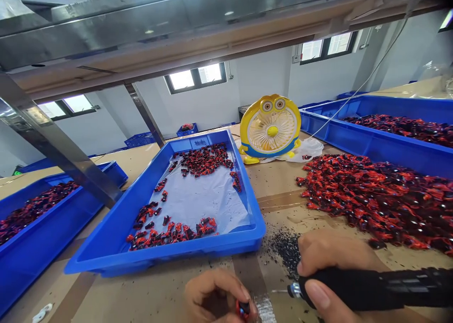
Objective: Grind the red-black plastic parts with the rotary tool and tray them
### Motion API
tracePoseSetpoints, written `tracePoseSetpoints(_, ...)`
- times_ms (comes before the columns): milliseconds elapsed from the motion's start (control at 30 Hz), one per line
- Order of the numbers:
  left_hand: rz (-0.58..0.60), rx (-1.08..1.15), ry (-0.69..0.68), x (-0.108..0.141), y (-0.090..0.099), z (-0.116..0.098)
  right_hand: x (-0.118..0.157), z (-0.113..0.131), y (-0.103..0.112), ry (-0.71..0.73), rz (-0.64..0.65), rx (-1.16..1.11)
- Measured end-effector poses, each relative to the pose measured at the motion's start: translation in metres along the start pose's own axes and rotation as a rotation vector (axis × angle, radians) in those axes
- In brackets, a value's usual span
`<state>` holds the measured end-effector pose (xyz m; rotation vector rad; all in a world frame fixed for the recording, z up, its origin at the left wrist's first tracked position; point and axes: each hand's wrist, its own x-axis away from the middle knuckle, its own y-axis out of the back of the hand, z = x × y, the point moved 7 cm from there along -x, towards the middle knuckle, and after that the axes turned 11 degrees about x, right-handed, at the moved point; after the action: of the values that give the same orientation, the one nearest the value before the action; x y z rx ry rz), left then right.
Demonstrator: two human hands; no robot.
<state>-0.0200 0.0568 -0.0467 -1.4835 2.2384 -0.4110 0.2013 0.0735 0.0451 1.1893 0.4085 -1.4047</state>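
At the bottom centre, my left hand (215, 292) pinches a small red and black part (243, 309) between thumb and fingers. My right hand (329, 261) is wrapped round a black handheld power tool (357, 287), whose thin metal tip points left toward that part without touching it. Beyond my right hand lies a large heap of red and black parts (368, 195). A blue tray (260, 228) lined with a white sheet stands ahead of my left hand and holds similar pieces. Black shavings (286, 247) are scattered between tray and right hand.
A yellow fan (272, 129) stands behind the tray. More blue trays stand at the left (71, 214) and back right (389, 148), both with parts. A metal shelf (177, 25) crosses overhead, its post (67, 148) slanting down at left. A white cable hangs at right.
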Motion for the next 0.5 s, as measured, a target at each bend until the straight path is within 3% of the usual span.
tracePoseSetpoints(67, -0.038, 0.04, 0.02, 0.0, 0.0, 0.0, -0.003, 0.005, 0.001, 0.011, 0.016, 0.001)
tracePoseSetpoints(267, -0.302, 0.297, 0.182, 0.002, -0.002, 0.004, -0.001, 0.016, 0.007, -0.04, 0.019, 0.084)
tracePoseSetpoints(367, -0.278, 0.339, 0.192, -0.003, 0.002, 0.009, 0.004, 0.012, 0.005, -0.044, 0.036, 0.04)
tracePoseSetpoints(500, -0.069, 0.409, 0.036, -0.012, 0.002, 0.013, 0.007, 0.005, 0.0, -0.006, 0.096, -0.06)
